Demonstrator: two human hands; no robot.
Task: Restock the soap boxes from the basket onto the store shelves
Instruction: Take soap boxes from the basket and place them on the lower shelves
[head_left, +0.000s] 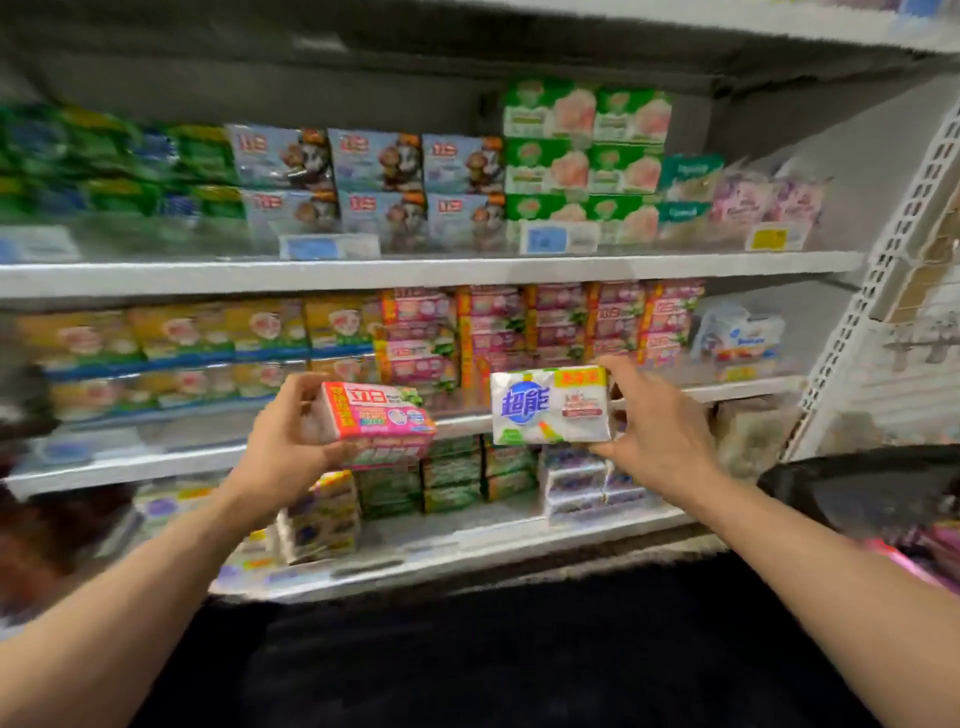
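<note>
Pink and white, the soap pack (382, 423) sits in the left hand (291, 441), whose fingers curl round its left end with the thumb underneath. One white soap pack with blue lettering (550, 406) is in the right hand (660, 421), thumb under its lower edge and fingers hooked over the top right corner. Both packs are held up in front of the middle shelf (727, 388), apart from each other. Three shelf levels show stock. On the top shelf (415, 270), six blue boxes with a cartoon figure (374, 187) stand in two rows of three. A black basket rim (857, 483) shows at the right.
</note>
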